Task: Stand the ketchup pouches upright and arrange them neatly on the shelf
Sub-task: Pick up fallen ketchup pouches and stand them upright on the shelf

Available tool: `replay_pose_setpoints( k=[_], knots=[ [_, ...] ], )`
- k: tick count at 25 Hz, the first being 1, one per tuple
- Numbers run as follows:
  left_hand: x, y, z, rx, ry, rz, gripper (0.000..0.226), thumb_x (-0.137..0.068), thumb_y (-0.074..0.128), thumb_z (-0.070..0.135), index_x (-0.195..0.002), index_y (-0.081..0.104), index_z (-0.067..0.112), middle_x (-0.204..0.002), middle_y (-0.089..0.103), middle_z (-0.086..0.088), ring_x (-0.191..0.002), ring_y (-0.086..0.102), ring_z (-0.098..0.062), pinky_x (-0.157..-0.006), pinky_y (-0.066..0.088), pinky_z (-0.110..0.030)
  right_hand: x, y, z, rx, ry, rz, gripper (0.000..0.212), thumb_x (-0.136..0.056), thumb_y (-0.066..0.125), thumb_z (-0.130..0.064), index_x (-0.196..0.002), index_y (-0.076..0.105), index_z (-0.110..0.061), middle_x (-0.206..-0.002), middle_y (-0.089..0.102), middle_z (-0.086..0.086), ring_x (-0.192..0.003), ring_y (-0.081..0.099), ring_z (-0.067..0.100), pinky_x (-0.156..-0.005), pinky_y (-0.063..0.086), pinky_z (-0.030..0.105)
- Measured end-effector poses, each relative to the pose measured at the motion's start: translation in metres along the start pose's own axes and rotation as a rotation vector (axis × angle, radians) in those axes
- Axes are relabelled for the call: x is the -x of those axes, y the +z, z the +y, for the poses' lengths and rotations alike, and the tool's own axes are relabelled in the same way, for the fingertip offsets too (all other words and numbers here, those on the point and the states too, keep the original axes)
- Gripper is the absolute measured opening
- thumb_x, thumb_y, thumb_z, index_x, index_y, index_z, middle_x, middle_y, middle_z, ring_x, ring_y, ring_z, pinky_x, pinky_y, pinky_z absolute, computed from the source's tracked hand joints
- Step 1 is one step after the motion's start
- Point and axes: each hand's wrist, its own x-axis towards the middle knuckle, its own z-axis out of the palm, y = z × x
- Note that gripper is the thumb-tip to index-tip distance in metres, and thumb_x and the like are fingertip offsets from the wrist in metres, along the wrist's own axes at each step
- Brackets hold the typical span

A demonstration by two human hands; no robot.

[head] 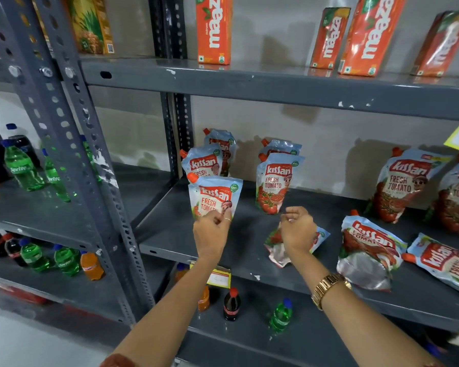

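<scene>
Blue-and-red Kissan ketchup pouches stand on the grey middle shelf. My left hand grips the bottom of one pouch, which it holds upright at the front of the left row; two more stand behind it. Another upright pair forms a second row. My right hand hovers with loosely curled fingers over a flat-lying pouch and holds nothing. Two more pouches lie flat to the right. Two upright pouches lean at the back right.
Orange Maaza juice cartons stand on the shelf above. Sprite and cola bottles fill the left rack beyond a perforated upright post. Small bottles sit on the shelf below, near a yellow price tag.
</scene>
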Motion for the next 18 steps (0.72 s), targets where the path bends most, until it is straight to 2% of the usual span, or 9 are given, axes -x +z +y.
replay_pose_setpoints(
  k=[3,5,7,9,12,14,16,18],
  knots=[
    [0.015,0.027,0.005,-0.048,0.009,-0.164,0.044,-0.082,0.064,0.036,-0.050,0.057,0.006,-0.054,0.062,-0.016,-0.058,0.064,-0.034,-0.061,0.056,-0.044,-0.005,-0.020,0.020,0.068,0.015,0.014,0.019,-0.078,0.059,0.001,-0.097,0.063,0.001,-0.097,0.070,0.022,-0.093,0.065,0.037,-0.082,0.052,0.041],
    [0.023,0.044,0.007,-0.068,-0.036,-0.300,0.046,-0.079,0.068,0.035,-0.048,0.055,0.003,-0.051,0.058,-0.020,-0.052,0.061,-0.032,-0.061,0.056,-0.046,-0.010,-0.030,0.033,0.161,0.080,-0.027,0.025,-0.077,0.061,-0.003,-0.101,0.062,0.003,-0.104,0.068,0.025,-0.099,0.062,0.040,-0.085,0.051,0.042],
    [0.030,0.058,0.014,-0.066,-0.133,-0.399,0.047,-0.075,0.072,0.038,-0.052,0.056,0.001,-0.055,0.057,-0.018,-0.055,0.058,-0.027,-0.065,0.055,-0.045,-0.014,-0.040,0.045,0.271,0.153,-0.116,0.031,-0.077,0.063,-0.014,-0.103,0.062,0.002,-0.110,0.066,0.025,-0.104,0.060,0.041,-0.088,0.050,0.042],
    [0.033,0.071,0.017,-0.047,-0.239,-0.461,0.045,-0.072,0.074,0.042,-0.057,0.059,0.002,-0.063,0.061,-0.016,-0.062,0.062,-0.027,-0.069,0.059,-0.046,-0.014,-0.048,0.050,0.316,0.155,-0.233,0.036,-0.078,0.064,-0.024,-0.103,0.064,0.002,-0.111,0.067,0.023,-0.105,0.061,0.039,-0.088,0.050,0.039],
    [0.036,0.081,0.021,0.007,-0.386,-0.506,0.036,-0.071,0.077,0.034,-0.058,0.062,0.004,-0.085,0.072,-0.023,-0.080,0.070,-0.033,-0.074,0.060,-0.047,-0.012,-0.053,0.056,0.343,0.065,-0.353,0.036,-0.082,0.058,-0.023,-0.108,0.064,0.001,-0.114,0.067,0.021,-0.107,0.061,0.036,-0.090,0.049,0.038],
    [0.039,0.081,0.027,0.043,-0.467,-0.520,0.030,-0.071,0.078,0.030,-0.062,0.062,0.007,-0.093,0.071,-0.024,-0.080,0.070,-0.034,-0.075,0.060,-0.047,-0.013,-0.055,0.057,0.361,0.058,-0.397,0.035,-0.083,0.056,-0.022,-0.109,0.064,-0.001,-0.115,0.067,0.019,-0.108,0.060,0.035,-0.089,0.049,0.036],
    [0.043,0.073,0.036,0.045,-0.556,-0.617,0.029,-0.072,0.078,0.028,-0.069,0.059,0.006,-0.086,0.068,-0.019,-0.068,0.067,-0.029,-0.066,0.061,-0.041,-0.016,-0.055,0.061,0.366,0.080,-0.420,0.032,-0.081,0.056,-0.016,-0.107,0.065,-0.001,-0.114,0.068,0.020,-0.107,0.061,0.035,-0.088,0.049,0.035],
    [0.046,0.065,0.044,0.009,-0.655,-0.821,0.029,-0.076,0.074,0.027,-0.082,0.055,0.006,-0.081,0.060,-0.013,-0.064,0.064,-0.026,-0.056,0.059,-0.033,-0.019,-0.056,0.064,0.334,0.125,-0.426,0.031,-0.079,0.058,-0.013,-0.106,0.065,-0.001,-0.113,0.068,0.020,-0.106,0.062,0.035,-0.089,0.051,0.035]
  ],
)
